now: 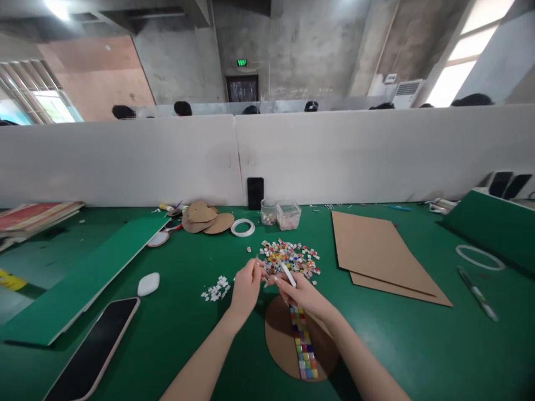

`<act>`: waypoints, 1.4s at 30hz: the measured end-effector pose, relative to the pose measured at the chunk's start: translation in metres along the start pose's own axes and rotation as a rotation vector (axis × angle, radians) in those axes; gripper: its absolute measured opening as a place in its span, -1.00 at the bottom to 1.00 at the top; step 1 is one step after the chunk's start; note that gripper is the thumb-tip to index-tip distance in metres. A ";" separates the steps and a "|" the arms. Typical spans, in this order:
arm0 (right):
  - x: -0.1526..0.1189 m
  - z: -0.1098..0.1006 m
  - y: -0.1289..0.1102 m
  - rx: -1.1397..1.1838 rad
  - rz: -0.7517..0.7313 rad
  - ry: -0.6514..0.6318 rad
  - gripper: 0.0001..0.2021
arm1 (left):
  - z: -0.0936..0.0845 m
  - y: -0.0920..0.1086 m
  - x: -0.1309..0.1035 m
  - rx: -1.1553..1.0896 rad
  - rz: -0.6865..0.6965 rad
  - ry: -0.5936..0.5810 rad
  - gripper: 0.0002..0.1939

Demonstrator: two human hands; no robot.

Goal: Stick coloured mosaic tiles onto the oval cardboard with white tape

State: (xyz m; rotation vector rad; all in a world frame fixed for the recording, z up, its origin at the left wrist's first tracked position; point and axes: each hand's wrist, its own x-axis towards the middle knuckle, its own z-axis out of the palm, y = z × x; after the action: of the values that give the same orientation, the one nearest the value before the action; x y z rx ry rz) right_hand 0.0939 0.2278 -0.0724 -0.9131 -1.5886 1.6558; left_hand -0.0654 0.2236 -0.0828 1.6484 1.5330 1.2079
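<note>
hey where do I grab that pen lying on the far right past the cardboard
Pinch the pen mid-barrel from above, fingers closing on its two long sides. It's slim and lies flat, and the cardboard sits well clear of it, so both sides look easy to reach.

Multicoloured checkered tile strip [304, 345]

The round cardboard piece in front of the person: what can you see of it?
The round cardboard piece is plain brown, looks thin and stiff, and lies flat on the green table. A strip of small, glossy, many-coloured square tiles runs across it, down to near its lower edge. Shadow darkens parts of its surface. The right hand and forearm hide some of its edge; whether they touch it, I can't tell.
</note>
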 end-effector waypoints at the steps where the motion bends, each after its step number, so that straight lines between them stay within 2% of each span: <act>1: -0.001 -0.001 -0.002 -0.011 0.000 -0.010 -0.67 | -0.001 -0.002 0.003 -0.036 -0.037 0.001 -0.71; 5: -0.007 -0.002 -0.010 -0.162 -0.039 -0.026 -0.68 | -0.001 -0.006 0.013 -0.181 -0.166 -0.034 -0.62; 9: -0.014 0.002 -0.018 -0.040 -0.021 -0.017 -0.77 | -0.003 0.001 0.015 -0.294 -0.211 -0.103 -0.54; 14: -0.020 0.004 -0.016 0.095 0.060 -0.111 -0.77 | -0.011 0.015 0.004 -0.364 -0.169 -0.434 -0.49; 17: -0.019 0.002 -0.010 0.077 0.084 -0.121 -0.74 | -0.010 0.017 -0.003 -0.268 -0.102 -0.534 -0.55; 22: -0.018 -0.002 -0.006 0.027 0.075 -0.104 -0.67 | -0.001 0.011 -0.004 -0.221 -0.064 -0.497 -0.61; 28: -0.023 0.000 -0.009 0.191 0.034 -0.147 -0.75 | 0.003 0.013 -0.004 -0.305 -0.152 -0.348 -0.80; 33: -0.024 -0.003 -0.012 0.157 -0.032 -0.190 -0.73 | 0.003 0.018 -0.006 -0.302 -0.135 -0.251 -0.85; 38: -0.021 -0.004 -0.007 0.143 -0.110 -0.037 -0.70 | 0.001 0.019 -0.007 -0.385 -0.080 -0.173 -0.74; 42: -0.018 0.000 -0.003 0.072 -0.124 0.075 -0.67 | -0.003 0.019 -0.008 -0.364 -0.044 -0.244 -0.61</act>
State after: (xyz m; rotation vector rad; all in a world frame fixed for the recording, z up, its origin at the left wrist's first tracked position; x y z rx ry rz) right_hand 0.1039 0.2125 -0.0689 -0.8143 -1.4942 1.5645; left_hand -0.0587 0.2123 -0.0671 1.4507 1.1185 1.1363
